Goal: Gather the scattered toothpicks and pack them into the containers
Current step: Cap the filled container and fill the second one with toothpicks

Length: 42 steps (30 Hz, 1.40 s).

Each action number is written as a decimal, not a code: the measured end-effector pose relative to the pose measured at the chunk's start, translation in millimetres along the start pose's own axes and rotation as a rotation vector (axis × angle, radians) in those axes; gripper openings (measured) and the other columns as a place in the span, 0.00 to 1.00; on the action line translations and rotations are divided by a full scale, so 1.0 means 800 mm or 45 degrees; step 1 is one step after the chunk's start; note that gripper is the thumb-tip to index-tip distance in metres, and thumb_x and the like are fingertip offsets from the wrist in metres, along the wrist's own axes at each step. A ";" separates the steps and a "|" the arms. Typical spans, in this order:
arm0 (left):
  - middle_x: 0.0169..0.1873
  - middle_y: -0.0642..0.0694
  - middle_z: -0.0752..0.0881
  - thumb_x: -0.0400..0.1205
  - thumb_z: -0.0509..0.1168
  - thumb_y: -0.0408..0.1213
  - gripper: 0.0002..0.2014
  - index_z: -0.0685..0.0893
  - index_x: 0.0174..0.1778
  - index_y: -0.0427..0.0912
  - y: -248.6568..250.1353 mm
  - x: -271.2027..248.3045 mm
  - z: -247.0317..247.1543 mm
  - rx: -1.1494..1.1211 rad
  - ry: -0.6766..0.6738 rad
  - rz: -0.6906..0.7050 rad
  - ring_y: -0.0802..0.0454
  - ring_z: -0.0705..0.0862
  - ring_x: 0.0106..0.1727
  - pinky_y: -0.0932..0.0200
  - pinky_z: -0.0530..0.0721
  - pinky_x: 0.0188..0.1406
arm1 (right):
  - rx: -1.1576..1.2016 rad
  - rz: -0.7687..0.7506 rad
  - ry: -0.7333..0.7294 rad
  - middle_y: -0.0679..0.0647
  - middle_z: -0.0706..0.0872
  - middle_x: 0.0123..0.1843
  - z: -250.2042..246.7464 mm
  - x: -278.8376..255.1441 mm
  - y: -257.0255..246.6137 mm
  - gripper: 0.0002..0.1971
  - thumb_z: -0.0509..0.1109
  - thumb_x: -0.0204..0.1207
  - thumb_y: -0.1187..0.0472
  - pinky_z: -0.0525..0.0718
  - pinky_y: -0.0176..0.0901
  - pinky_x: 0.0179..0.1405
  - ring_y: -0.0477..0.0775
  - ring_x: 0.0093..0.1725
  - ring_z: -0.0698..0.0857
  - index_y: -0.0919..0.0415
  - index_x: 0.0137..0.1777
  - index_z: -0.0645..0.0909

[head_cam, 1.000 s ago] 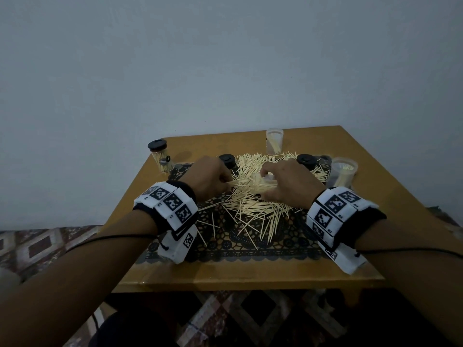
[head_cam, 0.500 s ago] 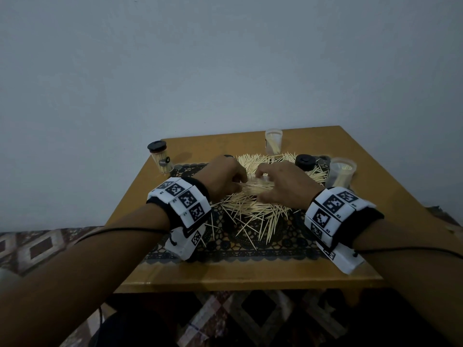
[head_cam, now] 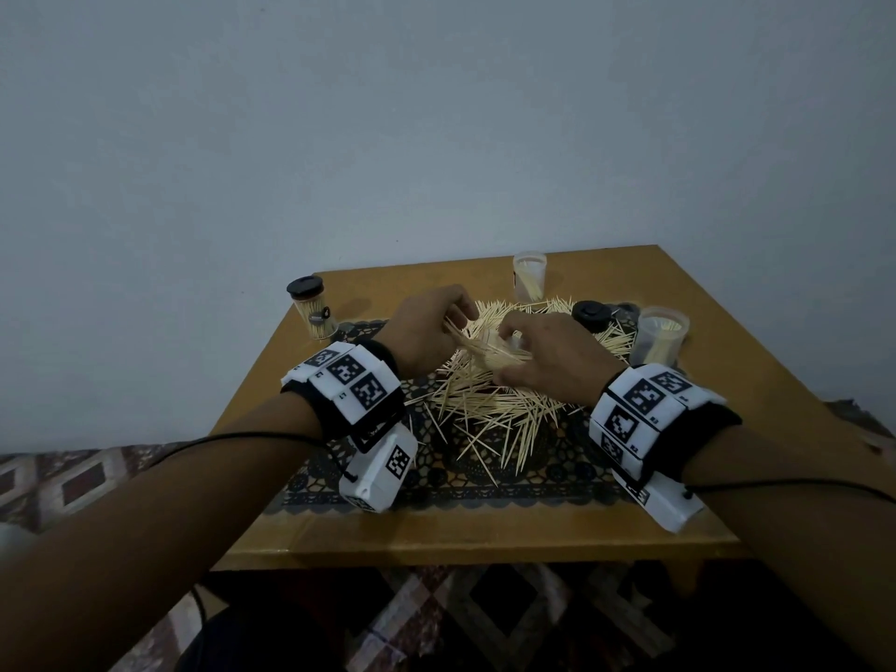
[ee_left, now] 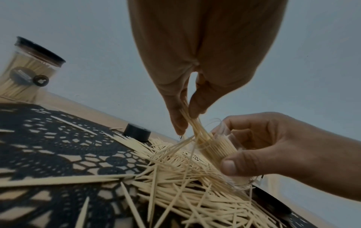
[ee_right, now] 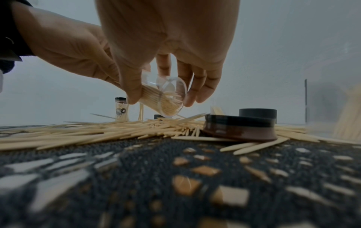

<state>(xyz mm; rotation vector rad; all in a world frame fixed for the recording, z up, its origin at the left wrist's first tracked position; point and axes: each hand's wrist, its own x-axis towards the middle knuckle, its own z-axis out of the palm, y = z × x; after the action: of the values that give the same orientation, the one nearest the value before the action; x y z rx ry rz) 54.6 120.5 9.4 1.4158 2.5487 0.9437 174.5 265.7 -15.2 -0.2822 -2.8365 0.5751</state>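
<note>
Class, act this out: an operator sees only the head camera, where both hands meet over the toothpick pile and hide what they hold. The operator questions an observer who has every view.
Operator: What is the right hand holding?
Observer: It grips a clear container, tilted, with packed toothpicks lying along its inside.
Operator: And the left hand?
Observer: Its fingers pinch a bundle of toothpicks, whose lower ends sit inside the container's mouth.

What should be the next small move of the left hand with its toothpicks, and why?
Probably push the bundle deeper into the clear container and then release. The left hand pinches it with the tips at the mouth, while the right hand holds the container tilted over the pile.
</note>
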 end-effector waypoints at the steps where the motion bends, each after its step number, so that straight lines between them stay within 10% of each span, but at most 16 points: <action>1: 0.49 0.44 0.86 0.76 0.66 0.20 0.16 0.81 0.56 0.42 -0.001 0.000 0.001 -0.017 0.002 -0.031 0.50 0.85 0.50 0.56 0.85 0.49 | 0.001 -0.001 0.006 0.58 0.87 0.56 0.000 0.000 0.000 0.25 0.80 0.69 0.47 0.85 0.51 0.48 0.56 0.48 0.84 0.55 0.63 0.78; 7: 0.65 0.44 0.76 0.79 0.53 0.17 0.28 0.65 0.76 0.35 0.009 -0.006 0.005 -0.175 -0.162 -0.115 0.48 0.77 0.64 0.52 0.80 0.59 | 0.034 -0.024 0.034 0.57 0.88 0.52 0.001 0.000 0.001 0.25 0.78 0.70 0.45 0.84 0.47 0.42 0.56 0.45 0.85 0.57 0.61 0.79; 12: 0.37 0.59 0.61 0.80 0.51 0.14 0.24 0.64 0.48 0.54 0.020 -0.011 0.015 -0.356 -0.339 -0.117 0.67 0.59 0.37 0.75 0.72 0.33 | 0.089 -0.048 0.095 0.55 0.88 0.48 0.003 0.002 0.004 0.22 0.80 0.69 0.47 0.79 0.42 0.33 0.51 0.37 0.83 0.56 0.58 0.79; 16: 0.57 0.52 0.73 0.76 0.58 0.17 0.33 0.61 0.78 0.35 0.015 -0.017 0.011 -0.249 -0.190 -0.117 0.57 0.74 0.53 0.59 0.77 0.49 | 0.031 -0.039 0.110 0.55 0.88 0.48 0.004 0.004 0.007 0.22 0.79 0.69 0.46 0.82 0.46 0.36 0.53 0.38 0.83 0.56 0.57 0.79; 20: 0.58 0.36 0.80 0.76 0.59 0.21 0.19 0.72 0.65 0.33 0.010 -0.028 0.004 -0.118 -0.075 -0.159 0.44 0.80 0.48 0.47 0.81 0.44 | -0.022 0.013 0.125 0.54 0.86 0.49 0.003 0.003 0.008 0.24 0.79 0.68 0.45 0.82 0.46 0.41 0.54 0.43 0.82 0.56 0.59 0.79; 27: 0.51 0.35 0.83 0.74 0.58 0.23 0.26 0.73 0.70 0.38 0.025 -0.041 0.004 -0.162 -0.583 -0.153 0.50 0.79 0.40 0.59 0.77 0.35 | -0.078 -0.039 0.100 0.54 0.86 0.50 0.007 0.007 0.009 0.26 0.79 0.67 0.43 0.78 0.45 0.40 0.55 0.46 0.80 0.54 0.59 0.77; 33: 0.51 0.31 0.79 0.73 0.60 0.24 0.20 0.72 0.62 0.30 0.012 -0.031 0.009 -0.121 -0.417 -0.228 0.41 0.78 0.42 0.49 0.76 0.36 | -0.086 -0.029 0.128 0.56 0.86 0.51 0.007 0.006 0.008 0.25 0.80 0.67 0.44 0.83 0.49 0.47 0.57 0.49 0.82 0.54 0.58 0.78; 37: 0.42 0.45 0.81 0.76 0.57 0.20 0.27 0.71 0.73 0.37 0.017 -0.039 0.007 -0.144 -0.567 -0.151 0.63 0.79 0.32 0.66 0.78 0.29 | -0.074 -0.034 0.106 0.56 0.87 0.53 0.006 0.005 0.007 0.27 0.80 0.66 0.43 0.85 0.52 0.49 0.57 0.51 0.84 0.53 0.60 0.78; 42: 0.66 0.40 0.81 0.79 0.61 0.24 0.24 0.74 0.73 0.39 -0.026 -0.024 -0.010 0.050 -0.124 -0.159 0.47 0.80 0.61 0.57 0.80 0.55 | -0.114 0.065 0.095 0.56 0.86 0.57 0.007 0.005 0.009 0.28 0.79 0.67 0.43 0.85 0.56 0.54 0.59 0.57 0.82 0.55 0.61 0.77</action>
<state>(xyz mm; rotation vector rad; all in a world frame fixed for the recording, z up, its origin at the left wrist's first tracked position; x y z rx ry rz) 47.4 94.0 0.2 1.2616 2.5624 0.7902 170.1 270.8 -22.5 -0.3843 -2.7942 0.4387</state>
